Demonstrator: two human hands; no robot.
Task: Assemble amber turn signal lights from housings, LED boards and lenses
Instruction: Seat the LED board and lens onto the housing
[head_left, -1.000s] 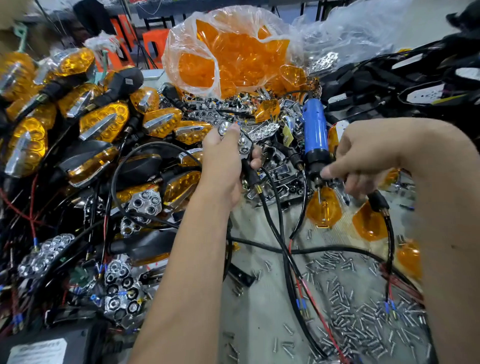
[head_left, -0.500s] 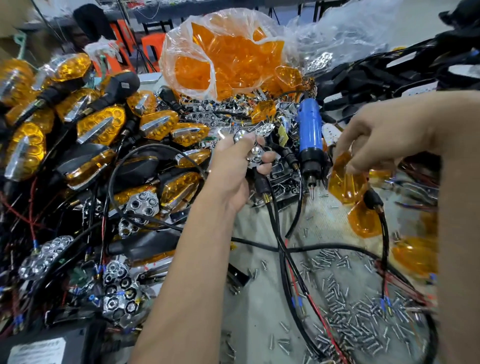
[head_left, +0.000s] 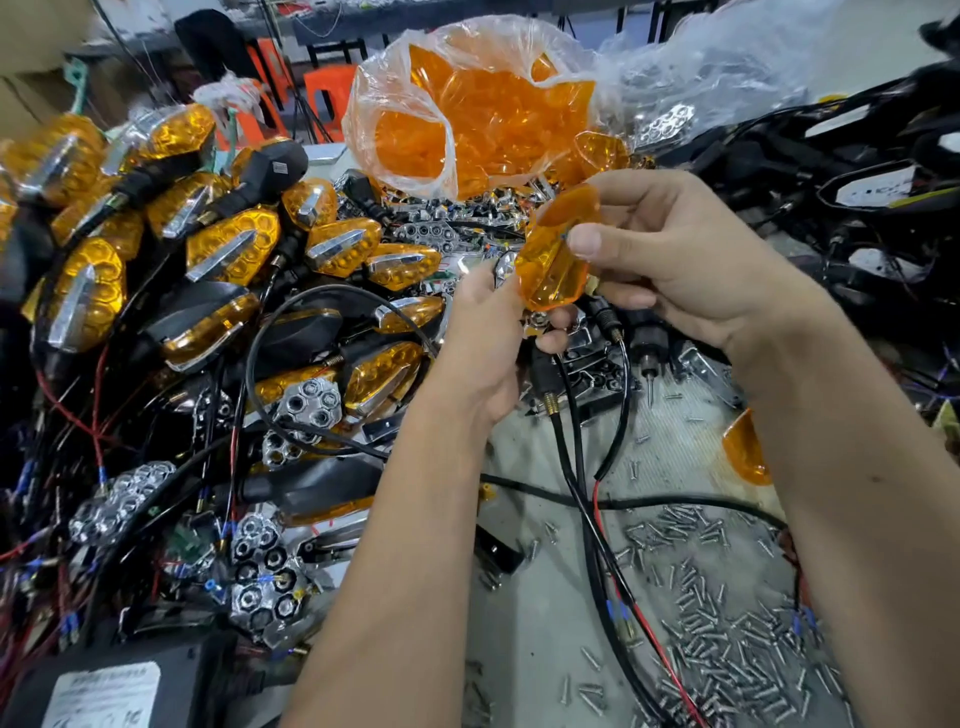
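Fingers of my right hand pinch a translucent amber plastic lens over the chrome reflector unit gripped in my left hand, centre scene. I judge it unseated, unscrewed; finished amber lights pile far left, loose steel screws near right.

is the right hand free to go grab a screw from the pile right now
Probably not yet. The right hand is pinching the amber lens against the part held by the left hand. The screw pile lies uncovered below it.
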